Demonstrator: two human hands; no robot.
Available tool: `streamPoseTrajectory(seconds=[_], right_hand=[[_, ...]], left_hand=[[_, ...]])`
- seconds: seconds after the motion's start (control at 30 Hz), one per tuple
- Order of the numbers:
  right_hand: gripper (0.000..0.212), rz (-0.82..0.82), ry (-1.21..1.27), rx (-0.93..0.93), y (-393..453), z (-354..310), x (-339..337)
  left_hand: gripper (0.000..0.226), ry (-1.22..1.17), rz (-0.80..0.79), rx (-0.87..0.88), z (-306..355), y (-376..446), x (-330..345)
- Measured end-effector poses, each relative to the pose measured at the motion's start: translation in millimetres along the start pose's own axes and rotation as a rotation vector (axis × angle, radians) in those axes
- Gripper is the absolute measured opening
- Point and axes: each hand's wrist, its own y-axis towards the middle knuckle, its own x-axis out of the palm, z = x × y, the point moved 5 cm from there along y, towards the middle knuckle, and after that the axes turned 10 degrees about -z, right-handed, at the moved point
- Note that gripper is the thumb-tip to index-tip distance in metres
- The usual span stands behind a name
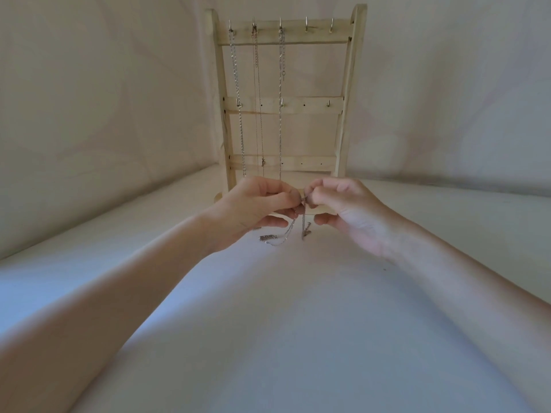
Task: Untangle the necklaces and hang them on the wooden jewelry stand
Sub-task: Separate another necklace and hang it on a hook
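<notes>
So the tangled chain (303,217) was right between both hands, held up just above the white surface (283,323) and in front of the foot of the wooden jewelry stand (356,84). The left hand (256,211) had its grip pinched together on the chain with thumb and forefinger, and the right hand (343,207) was doing the same from the other side, fingertips of the two hands nearly touching at the knot. Below the pinch the chain split into loose ends: one strand curved down to the left and ended in a little bar-shaped pendant (266,237) lying on the surface, and another dropped almost straight down with a small charm (306,231) at the bottom, which was too blurry to make out.

The stand was upright behind the hands, with three crossbars. Three necklaces were hung on the top row of hooks: a chunkier chain (237,93) on the leftmost hook, a thin one (258,93) on the second, and another (280,114) on the third. The two hooks (319,25) on the right of that row were bare. Their lower ends disappeared behind the hands.

Pale fabric backdrop (104,99) all around behind it.
</notes>
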Motion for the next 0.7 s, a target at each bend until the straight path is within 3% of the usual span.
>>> streamPoseTrajectory(seconds=[0.13, 0.3, 0.53, 0.7], right_hand=[[0.021, 0.065, 0.197, 0.043, 2, 4, -5], [0.019, 0.071, 0.171, 0.089, 2, 7, -6], [0.026, 0.055, 0.165, 0.100, 2, 6, -3], [0.019, 0.123, 0.295, 0.162, 2, 12, -7]], left_hand=[[0.012, 0.003, 0.046, -0.009, 0, 1, -4], [0.005, 0.192, 0.156, 0.068, 6, 2, -3], [0.007, 0.290, 0.148, 0.147, 11, 0, 5], [0.011, 0.337, 0.166, 0.186, 16, -1, 3]])
